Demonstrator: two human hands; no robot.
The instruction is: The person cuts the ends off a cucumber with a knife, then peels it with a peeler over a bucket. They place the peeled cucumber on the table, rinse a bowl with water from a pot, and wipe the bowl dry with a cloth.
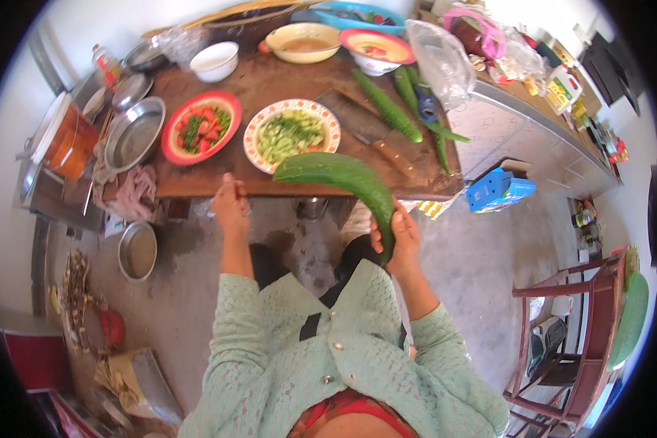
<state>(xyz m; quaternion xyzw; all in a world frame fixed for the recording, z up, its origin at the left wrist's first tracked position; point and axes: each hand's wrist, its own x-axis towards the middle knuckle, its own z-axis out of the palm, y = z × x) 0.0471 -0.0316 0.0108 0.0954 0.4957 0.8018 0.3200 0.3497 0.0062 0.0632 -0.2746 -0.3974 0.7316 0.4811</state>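
Note:
My right hand [407,237] is wrapped round the lower end of a large, curved green cucumber [354,179]. The cucumber arches up and left, its tip in front of the table edge near a patterned plate [250,142] of cut pale-green vegetable pieces. My left hand [231,206] is apart from the cucumber, just off the table's near edge, fingers curled in; what it holds, if anything, I cannot make out. Right of the plate lies a cleaver [393,158] with a wooden handle. Several more cucumbers [388,106] lie beyond it, by a dark blue object [426,104].
On the wooden table [204,179] stand a red-rimmed plate [235,120] of chopped red and green pieces, a white bowl [215,64], a cream basin [277,38] and a metal basin [153,117]. A blue box [498,191] sits to the right; a wooden chair [595,292] stands lower right.

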